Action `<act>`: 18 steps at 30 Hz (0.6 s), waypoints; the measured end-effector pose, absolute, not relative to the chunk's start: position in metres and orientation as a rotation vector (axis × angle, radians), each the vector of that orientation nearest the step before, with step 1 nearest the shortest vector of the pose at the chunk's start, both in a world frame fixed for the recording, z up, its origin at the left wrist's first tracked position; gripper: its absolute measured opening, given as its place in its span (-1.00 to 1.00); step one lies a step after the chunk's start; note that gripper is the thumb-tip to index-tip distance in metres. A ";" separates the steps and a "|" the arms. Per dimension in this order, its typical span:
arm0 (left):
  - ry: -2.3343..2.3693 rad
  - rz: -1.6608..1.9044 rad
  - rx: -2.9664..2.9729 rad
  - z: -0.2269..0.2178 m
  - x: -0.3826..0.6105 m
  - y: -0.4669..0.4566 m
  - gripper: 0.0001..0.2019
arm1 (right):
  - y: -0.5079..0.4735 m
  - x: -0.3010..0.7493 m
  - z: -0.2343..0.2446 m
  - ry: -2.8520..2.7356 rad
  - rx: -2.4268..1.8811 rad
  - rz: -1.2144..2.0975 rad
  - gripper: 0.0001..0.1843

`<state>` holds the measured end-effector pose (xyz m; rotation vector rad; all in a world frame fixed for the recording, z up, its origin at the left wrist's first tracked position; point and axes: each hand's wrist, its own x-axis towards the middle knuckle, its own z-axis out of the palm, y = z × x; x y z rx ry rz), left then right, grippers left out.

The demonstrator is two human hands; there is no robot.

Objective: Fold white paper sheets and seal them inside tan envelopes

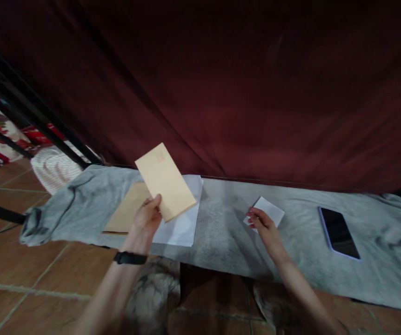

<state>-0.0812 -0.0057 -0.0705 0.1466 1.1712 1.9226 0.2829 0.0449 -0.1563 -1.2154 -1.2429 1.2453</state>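
My left hand grips a tan envelope by its lower left edge, thumb on top. A faint reddish mark shows near the envelope's upper corner. The envelope is held above white sheets of paper and a brown paper envelope or folder on the grey cloth. My right hand is over a small white piece of paper, its fingers loosely bent and somewhat apart at the paper's left side. Whether the fingertips touch the paper is hard to tell.
A grey cloth covers the long narrow surface. A phone in a lilac case lies at the right. Behind hangs a dark red curtain. Black metal bars and a striped white fabric item are at the left, above a tiled floor.
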 end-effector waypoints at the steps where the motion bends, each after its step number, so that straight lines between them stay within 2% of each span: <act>1: 1.152 1.873 0.114 -0.081 -0.055 0.004 -0.79 | 0.040 0.272 -0.154 -1.200 -1.172 1.372 -0.47; 5: 1.131 1.810 0.045 -0.114 0.026 0.023 -0.64 | 0.027 0.241 -0.149 -1.055 -1.039 1.681 -0.48; 11: 1.075 1.840 0.109 -0.131 0.062 0.017 -0.55 | 0.024 0.224 -0.156 -0.977 -1.041 1.726 -0.57; 15: 1.066 1.801 0.084 -0.133 0.064 0.014 -0.57 | 0.024 0.218 -0.157 -0.946 -1.058 1.758 -0.69; 18: 1.017 1.701 0.039 -0.133 0.064 0.011 -0.66 | 0.027 0.217 -0.154 -0.894 -1.046 1.742 -0.69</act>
